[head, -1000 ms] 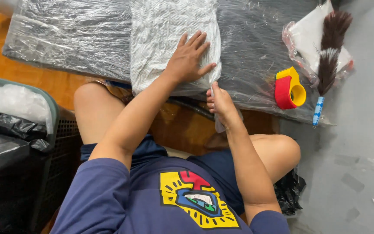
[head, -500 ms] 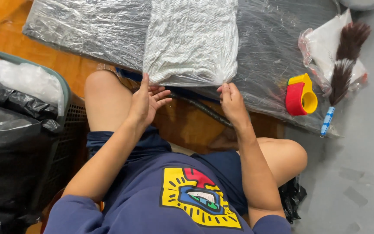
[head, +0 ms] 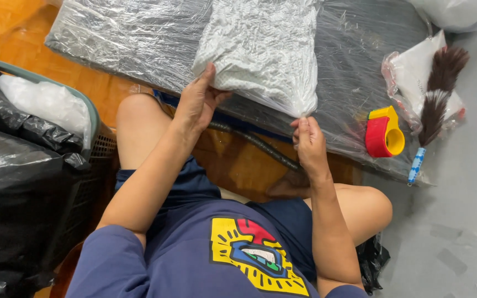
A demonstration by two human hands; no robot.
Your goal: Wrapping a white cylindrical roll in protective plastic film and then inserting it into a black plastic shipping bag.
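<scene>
A white knitted fabric sealed in a clear plastic bag (head: 260,49) lies on a dark slab wrapped in plastic film (head: 128,38). My left hand (head: 197,99) grips the bag's near left corner, thumb on top. My right hand (head: 307,140) pinches the bag's near right corner between fingers and thumb. Both corners are lifted slightly off the slab.
A red and yellow tape dispenser (head: 385,132) sits on the slab's right end beside a feather duster with a blue handle (head: 429,110) and a clear bag of white items (head: 415,72). A basket with black plastic bags (head: 23,165) stands left. Grey floor (head: 454,232) lies right.
A second ago my left palm pressed flat on the bag. Both hands then dropped to the near edge, and now each grips a near corner of the bag.
</scene>
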